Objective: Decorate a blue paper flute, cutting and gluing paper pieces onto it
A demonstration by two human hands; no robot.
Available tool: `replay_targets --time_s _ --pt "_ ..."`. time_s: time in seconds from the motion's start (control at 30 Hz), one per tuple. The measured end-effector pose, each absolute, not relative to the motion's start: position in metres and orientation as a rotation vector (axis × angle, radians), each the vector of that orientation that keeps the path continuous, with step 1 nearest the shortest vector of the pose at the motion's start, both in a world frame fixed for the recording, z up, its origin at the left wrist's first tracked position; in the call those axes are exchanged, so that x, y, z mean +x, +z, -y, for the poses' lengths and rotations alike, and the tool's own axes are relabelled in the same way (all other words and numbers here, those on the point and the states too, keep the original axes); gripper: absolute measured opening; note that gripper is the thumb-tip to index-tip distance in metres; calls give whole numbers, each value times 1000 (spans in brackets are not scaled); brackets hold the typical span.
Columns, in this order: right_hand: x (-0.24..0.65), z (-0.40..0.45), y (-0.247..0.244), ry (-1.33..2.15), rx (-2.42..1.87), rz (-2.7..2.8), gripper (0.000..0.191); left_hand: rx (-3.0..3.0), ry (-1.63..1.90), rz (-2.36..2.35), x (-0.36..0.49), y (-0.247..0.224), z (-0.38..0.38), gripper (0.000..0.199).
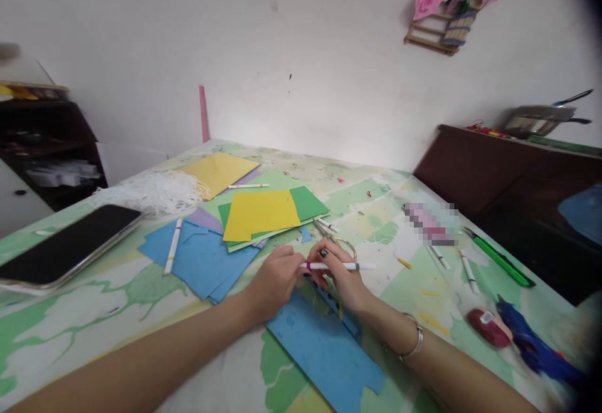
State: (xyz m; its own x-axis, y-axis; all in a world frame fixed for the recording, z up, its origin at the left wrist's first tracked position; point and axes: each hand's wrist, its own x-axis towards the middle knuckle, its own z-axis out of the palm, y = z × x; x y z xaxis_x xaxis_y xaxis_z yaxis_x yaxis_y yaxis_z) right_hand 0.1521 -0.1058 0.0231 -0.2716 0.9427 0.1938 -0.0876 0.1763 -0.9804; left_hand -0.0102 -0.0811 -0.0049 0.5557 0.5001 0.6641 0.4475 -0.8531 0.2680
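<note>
My right hand [342, 280] pinches a white marker [336, 266] with a purple band and a dark grey end. The marker lies level across my fingers. My left hand [277, 281] is closed around its left end, by the purple band, and hides that tip. Under both hands lies a blue sheet [324, 344] with a notch cut in its lower right corner. A narrow, folded-looking blue piece [345, 319] is below my right hand, and I cannot tell whether the fingers grip it. Just behind that hand are scissors [348, 247] with gold-coloured handles.
Yellow [263, 209], green and blue sheets [207, 259] lie stacked behind and to the left. A phone [70, 244] and white string [155, 193] are at far left. At right are loose markers [469, 272], a green cutter [501, 257] and a blue glue gun [536, 344].
</note>
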Motion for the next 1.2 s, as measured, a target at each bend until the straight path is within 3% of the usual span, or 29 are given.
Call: replay_targets --time_s 0.1,0.27,0.57,0.73,0.87,0.93,1.03,1.2 --pt "151 107 19 1269 -898 1425 23 2732 1325 -781 -9 -5 85 31" --pt "153 107 12 1240 -956 1463 44 2683 1342 -759 -8 -3 89 28" --pt "134 121 15 1307 -1008 1329 43 2811 1527 -560 -12 6 87 22" --pt "153 108 26 684 -1324 1836 43 2668 1237 -731 -19 9 69 14" --pt "203 81 33 353 -1576 1785 30 2404 974 -934 -30 3 48 71" --pt "232 70 32 197 -1730 1763 23 2350 818 -951 -33 0 39 80" --pt "266 60 28 49 -1904 1787 33 2406 614 -804 -35 0 29 59" --pt "272 57 24 -87 -2049 1829 48 2411 574 -682 -33 2 24 25"
